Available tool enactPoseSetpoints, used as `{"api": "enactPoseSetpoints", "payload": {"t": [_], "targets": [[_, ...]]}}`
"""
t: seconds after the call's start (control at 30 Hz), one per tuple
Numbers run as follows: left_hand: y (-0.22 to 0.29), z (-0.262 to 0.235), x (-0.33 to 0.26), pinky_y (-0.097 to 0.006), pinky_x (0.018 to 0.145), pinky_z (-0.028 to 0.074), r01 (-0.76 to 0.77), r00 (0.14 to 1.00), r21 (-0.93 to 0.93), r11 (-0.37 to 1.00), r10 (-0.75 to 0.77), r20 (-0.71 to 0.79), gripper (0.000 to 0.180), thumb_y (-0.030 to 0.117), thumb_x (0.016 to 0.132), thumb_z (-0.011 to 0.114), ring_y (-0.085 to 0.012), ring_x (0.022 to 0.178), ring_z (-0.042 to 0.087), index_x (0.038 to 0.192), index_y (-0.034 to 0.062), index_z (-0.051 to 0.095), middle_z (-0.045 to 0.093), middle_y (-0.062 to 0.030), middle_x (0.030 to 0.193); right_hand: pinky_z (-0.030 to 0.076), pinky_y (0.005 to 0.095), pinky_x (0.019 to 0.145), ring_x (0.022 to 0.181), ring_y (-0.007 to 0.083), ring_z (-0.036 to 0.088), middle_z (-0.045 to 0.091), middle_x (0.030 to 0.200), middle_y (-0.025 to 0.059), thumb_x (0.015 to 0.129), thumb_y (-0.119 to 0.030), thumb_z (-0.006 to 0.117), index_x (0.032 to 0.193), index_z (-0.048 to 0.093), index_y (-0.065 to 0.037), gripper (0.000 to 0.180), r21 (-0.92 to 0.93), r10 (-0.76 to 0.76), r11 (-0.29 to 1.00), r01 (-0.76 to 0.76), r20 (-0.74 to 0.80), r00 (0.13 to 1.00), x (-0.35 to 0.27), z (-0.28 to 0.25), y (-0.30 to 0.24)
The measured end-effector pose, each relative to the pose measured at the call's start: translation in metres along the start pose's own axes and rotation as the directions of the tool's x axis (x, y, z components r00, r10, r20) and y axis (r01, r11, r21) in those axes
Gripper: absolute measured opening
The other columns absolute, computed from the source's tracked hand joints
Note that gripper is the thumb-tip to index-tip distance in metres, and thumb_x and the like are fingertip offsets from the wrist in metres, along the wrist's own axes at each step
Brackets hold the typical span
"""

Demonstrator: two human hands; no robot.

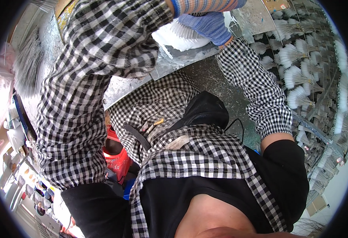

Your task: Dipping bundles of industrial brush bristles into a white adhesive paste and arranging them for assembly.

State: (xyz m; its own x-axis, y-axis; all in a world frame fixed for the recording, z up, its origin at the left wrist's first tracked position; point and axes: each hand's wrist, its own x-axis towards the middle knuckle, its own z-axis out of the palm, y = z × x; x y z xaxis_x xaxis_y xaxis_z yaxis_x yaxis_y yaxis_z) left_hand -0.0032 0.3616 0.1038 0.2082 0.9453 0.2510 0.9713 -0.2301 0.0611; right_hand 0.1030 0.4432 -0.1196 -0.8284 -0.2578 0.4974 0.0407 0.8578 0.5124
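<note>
1. The right hand [210, 24], in a blue knitted glove, lies curled over a bundle of white feathers [182, 35] at the top of the view, fingers bent down onto it. How tightly it grips cannot be told.
2. The left hand [205, 4] is mostly cut off by the top edge. Only a striped glove cuff shows, just above the right hand, so whether it is open or closed cannot be told.
3. The feather bundle rests on the metal-topped desk [174, 63] close to its near edge, which runs slanting across the view.
4. Both forearms wear black-and-white checked sleeve covers [257, 87] over black sleeves.
5. A checked apron [158, 107] covers the lap below the desk edge, with a black pouch [205, 109] lying on it.
6. To the right, rows of fanned white feathers [296, 75] are laid out side by side.
7. A red plastic crate [118, 158] sits low beside the left leg.
</note>
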Motion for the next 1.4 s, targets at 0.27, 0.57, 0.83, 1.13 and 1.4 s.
{"api": "enactPoseSetpoints", "payload": {"t": [0.27,0.57,0.83,1.13,1.4], "targets": [[0.001,0.006,0.000,-0.045,0.061,0.053,-0.012,0.999,-0.092,0.996,0.016,0.046,0.024,0.027,0.083,0.063,-0.0354,0.065,0.066,0.079,0.0051,0.073,0.064,-0.0171,0.064,0.054,0.0394,0.087,0.106,0.0236,0.065,0.066,0.120,0.0097,0.082,-0.032,0.075,0.125,0.063,-0.010,0.050,0.117,0.130,0.984,-0.132,0.031,0.991,0.002,-0.006,-0.005],[0.008,-0.020,-0.010,-0.045,0.061,0.054,-0.056,0.989,-0.010,0.998,0.057,0.137,0.024,0.025,0.085,0.061,-0.0345,0.067,0.067,0.084,0.0051,0.075,0.067,-0.0170,0.069,0.054,0.0392,0.087,0.106,0.0242,0.065,0.066,0.118,0.0094,0.082,-0.037,0.076,0.126,0.062,-0.009,0.055,0.249,0.271,0.926,-0.282,0.080,0.959,-0.005,-0.007,-0.003],[0.017,-0.014,0.002,-0.045,0.062,0.055,0.077,0.986,-0.019,0.997,-0.073,0.151,0.027,0.027,0.085,0.061,-0.0344,0.067,0.068,0.084,0.0042,0.075,0.068,-0.0174,0.070,0.055,0.0391,0.087,0.106,0.0246,0.065,0.066,0.117,0.0091,0.082,-0.042,0.076,0.128,0.060,-0.008,0.059,0.360,0.379,0.842,-0.401,0.134,0.916,-0.005,-0.011,-0.007],[0.007,-0.013,0.006,-0.046,0.063,0.055,-0.025,0.994,0.011,1.000,0.024,0.103,0.028,0.028,0.085,0.061,-0.0344,0.068,0.068,0.080,0.0031,0.074,0.068,-0.0174,0.069,0.055,0.0390,0.087,0.106,0.0251,0.065,0.066,0.116,0.0088,0.082,-0.047,0.077,0.129,0.059,-0.008,0.064,0.450,0.480,0.726,-0.520,0.209,0.852,-0.006,-0.012,0.006],[0.003,-0.023,-0.010,-0.042,0.061,0.054,-0.115,0.988,-0.057,0.992,0.120,0.095,0.017,0.017,0.078,0.065,-0.0324,0.066,0.067,0.074,0.0017,0.072,0.066,-0.0156,0.066,0.048,0.0420,0.100,0.122,0.0281,0.056,0.055,0.135,0.0120,0.087,-0.044,0.073,0.143,0.046,-0.008,0.072,0.219,0.347,0.923,-0.317,-0.112,0.931,-0.030,0.020,0.003]]}}
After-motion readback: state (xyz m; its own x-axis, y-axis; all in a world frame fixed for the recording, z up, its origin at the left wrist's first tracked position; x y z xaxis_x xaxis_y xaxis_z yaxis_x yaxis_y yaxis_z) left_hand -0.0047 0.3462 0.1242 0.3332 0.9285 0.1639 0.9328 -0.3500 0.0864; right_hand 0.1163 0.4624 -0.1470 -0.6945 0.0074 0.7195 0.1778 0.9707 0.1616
